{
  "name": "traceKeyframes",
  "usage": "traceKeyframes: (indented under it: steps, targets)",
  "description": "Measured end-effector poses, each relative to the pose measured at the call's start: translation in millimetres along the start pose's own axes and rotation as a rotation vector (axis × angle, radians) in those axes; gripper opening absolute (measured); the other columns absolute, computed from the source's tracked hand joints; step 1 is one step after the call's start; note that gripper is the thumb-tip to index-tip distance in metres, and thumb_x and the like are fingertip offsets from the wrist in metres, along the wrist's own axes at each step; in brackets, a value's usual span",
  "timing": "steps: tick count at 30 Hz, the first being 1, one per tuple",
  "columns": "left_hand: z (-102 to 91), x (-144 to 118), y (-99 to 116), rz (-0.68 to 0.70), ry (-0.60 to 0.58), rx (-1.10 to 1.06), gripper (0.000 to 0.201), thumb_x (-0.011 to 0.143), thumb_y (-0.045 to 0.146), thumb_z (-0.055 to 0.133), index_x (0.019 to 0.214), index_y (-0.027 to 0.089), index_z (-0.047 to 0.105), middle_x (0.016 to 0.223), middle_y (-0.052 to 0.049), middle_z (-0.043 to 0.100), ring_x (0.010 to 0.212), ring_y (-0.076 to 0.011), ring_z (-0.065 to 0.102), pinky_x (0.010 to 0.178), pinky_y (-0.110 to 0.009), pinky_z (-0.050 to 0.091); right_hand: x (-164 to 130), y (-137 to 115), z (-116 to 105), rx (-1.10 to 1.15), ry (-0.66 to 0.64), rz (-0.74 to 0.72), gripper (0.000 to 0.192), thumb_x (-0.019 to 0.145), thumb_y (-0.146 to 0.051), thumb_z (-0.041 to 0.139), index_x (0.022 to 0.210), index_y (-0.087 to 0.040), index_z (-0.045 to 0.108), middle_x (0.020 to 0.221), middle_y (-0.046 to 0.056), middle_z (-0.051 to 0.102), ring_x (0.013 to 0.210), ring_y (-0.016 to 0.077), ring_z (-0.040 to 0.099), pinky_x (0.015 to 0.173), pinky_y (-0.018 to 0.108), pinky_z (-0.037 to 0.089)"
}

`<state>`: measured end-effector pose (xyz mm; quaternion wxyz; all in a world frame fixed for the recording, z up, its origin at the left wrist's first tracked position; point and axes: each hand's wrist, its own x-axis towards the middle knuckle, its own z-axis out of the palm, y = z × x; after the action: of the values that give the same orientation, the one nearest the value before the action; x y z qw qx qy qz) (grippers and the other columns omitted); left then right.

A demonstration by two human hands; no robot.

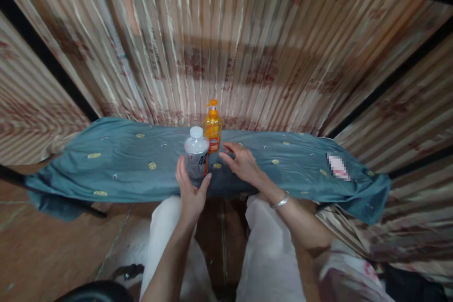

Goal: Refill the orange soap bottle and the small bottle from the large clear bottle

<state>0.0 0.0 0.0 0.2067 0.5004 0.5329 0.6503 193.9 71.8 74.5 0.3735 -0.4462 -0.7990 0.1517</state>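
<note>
Your left hand (pixel 191 188) covers the lower part of the clear bottle (pixel 197 150); its label is unreadable. Right of your right hand (pixel 240 163), a pixelated patch (pixel 339 167) hides something.

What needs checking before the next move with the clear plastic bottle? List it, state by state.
1. Left hand wraps the clear plastic bottle with white cap: ok.
2. Bottle upright on the teal cloth-covered table: ok.
3. White cap on: ok; how tight, cannot tell.
4. Right hand flat on the cloth, holding nothing: ok.
5. Orange pump-top soap bottle stands close behind the clear bottle; gap cannot tell.
6. Bottle near the table's front edge: not ok.
</note>
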Motion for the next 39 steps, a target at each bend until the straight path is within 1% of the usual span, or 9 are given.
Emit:
traceKeyframes:
  steps: [3,6,8,11,15,20,26,34,39]
  targets:
    - [6.4,20.6,-0.6,0.06,0.015,0.02,0.11,0.08,0.065,0.091,0.17,0.021,0.044,0.179,-0.022,0.043,0.176,-0.043,0.025,0.145,-0.062,0.018,21.9,-14.1,-3.5,-0.057,-0.039,-0.016,0.034,0.108,-0.043,0.07,0.134,-0.022,0.076,0.124,0.01,0.085,0.116,0.0259,0.079,0.109,0.04,0.059]
    - [17.6,44.6,-2.2,0.005,0.05,-0.016,0.123,0.073,0.062,0.097,0.173,0.019,0.039,0.183,-0.024,0.038,0.177,-0.0424,0.025,0.146,-0.06,0.017,46.0,-28.5,-6.8,-0.153,-0.088,-0.035,0.032,0.11,-0.045,0.068,0.127,-0.02,0.077,0.113,0.01,0.085,0.108,0.0269,0.08,0.101,0.038,0.059]
    - [26.1,61.8,-3.5,-0.037,0.052,-0.056,0.131,0.065,0.058,0.102,0.172,0.015,0.04,0.183,-0.027,0.036,0.176,-0.0452,0.027,0.146,-0.061,0.02,64.0,-38.5,-7.7,-0.234,-0.106,-0.058,0.035,0.111,-0.051,0.068,0.124,-0.02,0.078,0.108,0.009,0.085,0.104,0.0264,0.081,0.095,0.035,0.058]
    - [36.3,85.4,-5.4,-0.033,0.067,-0.105,0.134,0.057,0.053,0.107,0.169,0.013,0.044,0.178,-0.027,0.045,0.174,-0.0471,0.033,0.145,-0.06,0.026,91.0,-53.1,-5.1,-0.377,-0.144,-0.04,0.057,0.108,-0.068,0.064,0.12,-0.015,0.079,0.102,0.015,0.085,0.101,0.0319,0.082,0.09,0.037,0.059]
    - [41.2,104.2,-11.8,-0.007,0.014,-0.084,0.132,0.057,0.044,0.107,0.169,0.019,0.042,0.18,-0.023,0.045,0.174,-0.0424,0.035,0.145,-0.055,0.027,118.7,-69.1,4.9,-0.527,-0.17,-0.073,0.08,0.101,-0.086,0.058,0.108,-0.01,0.083,0.101,0.025,0.084,0.106,0.0398,0.082,0.094,0.044,0.06]
    - [42.5,103.9,-29.0,-0.006,-0.013,-0.055,0.136,0.057,0.052,0.107,0.168,0.013,0.038,0.178,-0.029,0.045,0.171,-0.0438,0.042,0.14,-0.052,0.037,127.7,-86.0,12.8,-0.665,-0.26,-0.147,0.082,0.107,-0.081,0.05,0.113,-0.006,0.085,0.104,0.027,0.084,0.113,0.0395,0.08,0.098,0.046,0.058]
    - [43.8,91.4,-54.8,0.033,-0.007,0.022,0.148,0.053,0.056,0.109,0.172,0.02,0.03,0.171,-0.027,0.053,0.158,-0.0439,0.058,0.126,-0.053,0.055,119.4,-93.9,8.9,-0.866,-0.405,-0.2,0.077,0.12,-0.059,0.026,0.127,-0.003,0.078,0.117,0.03,0.082,0.116,0.0356,0.077,0.095,0.042,0.054]
    - [43.4,84.8,-63.2,0.061,-0.003,0.108,0.116,0.061,0.038,0.106,0.159,0.026,0.046,0.159,-0.017,0.066,0.143,-0.0375,0.071,0.115,-0.047,0.063,127.1,-74.7,10.8,-0.84,-0.442,-0.247,0.064,0.12,-0.055,0.035,0.118,-0.01,0.081,0.109,0.025,0.084,0.103,0.0339,0.079,0.085,0.04,0.054]
    - [43.3,83.5,-62.6,0.07,0.021,0.129,0.111,0.06,0.037,0.106,0.155,0.025,0.049,0.154,-0.016,0.068,0.139,-0.0372,0.072,0.114,-0.049,0.063,130.8,-71.2,10.9,-0.809,-0.46,-0.339,0.063,0.12,-0.052,0.037,0.113,-0.008,0.082,0.108,0.024,0.084,0.1,0.0307,0.077,0.085,0.038,0.051]
